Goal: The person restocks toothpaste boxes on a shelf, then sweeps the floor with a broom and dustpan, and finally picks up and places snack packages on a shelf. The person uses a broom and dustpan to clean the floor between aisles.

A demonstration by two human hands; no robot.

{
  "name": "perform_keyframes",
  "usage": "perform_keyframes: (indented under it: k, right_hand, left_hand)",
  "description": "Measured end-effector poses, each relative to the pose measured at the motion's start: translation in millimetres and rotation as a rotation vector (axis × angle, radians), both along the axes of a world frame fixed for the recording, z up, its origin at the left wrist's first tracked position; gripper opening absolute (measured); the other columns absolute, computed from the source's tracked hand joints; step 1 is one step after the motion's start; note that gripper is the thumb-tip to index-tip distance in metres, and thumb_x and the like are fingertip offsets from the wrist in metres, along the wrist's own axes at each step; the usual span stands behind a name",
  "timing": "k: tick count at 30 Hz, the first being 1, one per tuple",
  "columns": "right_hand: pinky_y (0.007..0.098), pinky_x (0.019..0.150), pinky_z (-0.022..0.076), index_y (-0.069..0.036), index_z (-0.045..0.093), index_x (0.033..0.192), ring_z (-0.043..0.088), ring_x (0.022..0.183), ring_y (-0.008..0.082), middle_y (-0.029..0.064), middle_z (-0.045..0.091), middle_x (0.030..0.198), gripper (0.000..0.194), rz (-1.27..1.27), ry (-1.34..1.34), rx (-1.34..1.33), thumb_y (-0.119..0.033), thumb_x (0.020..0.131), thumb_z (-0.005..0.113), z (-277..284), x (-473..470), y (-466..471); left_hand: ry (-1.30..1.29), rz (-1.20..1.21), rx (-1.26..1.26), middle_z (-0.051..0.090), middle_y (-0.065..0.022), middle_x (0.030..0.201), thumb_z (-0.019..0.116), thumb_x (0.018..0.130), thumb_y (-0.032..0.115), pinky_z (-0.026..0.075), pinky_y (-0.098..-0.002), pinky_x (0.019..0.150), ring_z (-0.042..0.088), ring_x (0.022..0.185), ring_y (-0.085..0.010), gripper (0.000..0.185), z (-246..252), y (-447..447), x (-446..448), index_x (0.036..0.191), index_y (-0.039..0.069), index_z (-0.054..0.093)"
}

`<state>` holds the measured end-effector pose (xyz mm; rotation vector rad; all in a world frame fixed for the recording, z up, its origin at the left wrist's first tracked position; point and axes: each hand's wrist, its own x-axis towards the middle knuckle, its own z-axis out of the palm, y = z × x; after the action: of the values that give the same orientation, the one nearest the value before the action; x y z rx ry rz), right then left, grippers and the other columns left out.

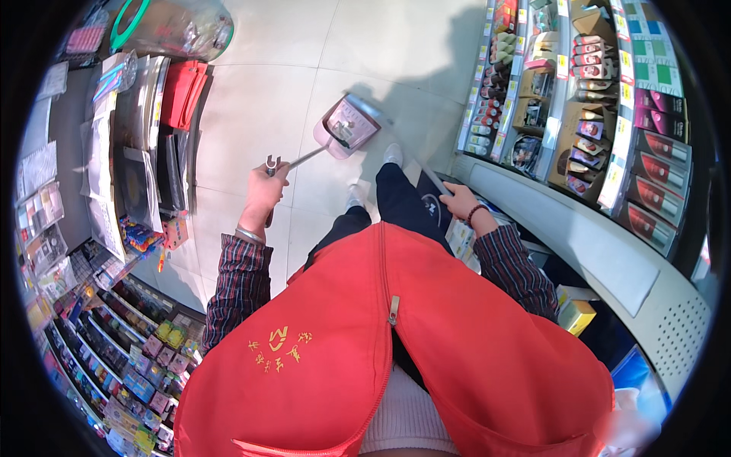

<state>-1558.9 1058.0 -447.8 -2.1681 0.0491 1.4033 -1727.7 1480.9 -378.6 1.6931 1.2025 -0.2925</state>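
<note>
My left hand point(266, 185) grips the handle of a pink long-handled dustpan point(341, 149), whose forked handle end sticks up past my fingers. The pan rests on the floor ahead of my feet, with some litter point(344, 124) inside it. In my right hand point(460, 201) is a grey pole point(432, 176), slanting down and forward toward the pan's far edge. Its lower end is blurred, and a greyish strip lies along that edge; whether it is a broom head I cannot make out.
Shelves of boxed and tubed goods point(594, 114) line my right, above a pale shelf base point(571, 228). On my left stand a rack of flat paper or card goods point(137, 143), a clear green-rimmed bin point(188, 28) and shelves of small packaged items point(131, 371). Pale floor tiles point(268, 103) stretch ahead.
</note>
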Motion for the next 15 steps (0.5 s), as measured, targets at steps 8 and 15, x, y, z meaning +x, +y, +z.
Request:
perform_keyframes:
  k: [8,15]
  right_hand:
    - [0.0368,0.054,0.0524,0.002,0.059,0.124,0.065,0.057,0.0276,0.0191,0.067,0.078,0.041,-0.299,-0.079,-0.123,-0.017,0.088,0.061,-78,113,-22]
    - [0.0409,0.072,0.0555,0.0,0.058,0.131,0.07,0.082,0.0308,0.0257,0.07,0.103,0.05,0.194,-0.193,-0.278,-0.016,0.085,0.064,-76,67,6]
  left_hand:
    - [0.013,-0.057,-0.004,0.068,-0.0101,0.072,0.066,0.088,0.03,0.046,-0.0272,0.048,0.056,0.052,-0.0116,0.035,7,-1,94,0.101,-0.002,0.07]
    - [0.035,-0.017,-0.035,0.067,-0.0084,0.075,0.065,0.09,0.025,0.039,-0.0253,0.044,0.047,0.046,-0.009,0.032,9,-11,100,0.109,-0.001,0.071]
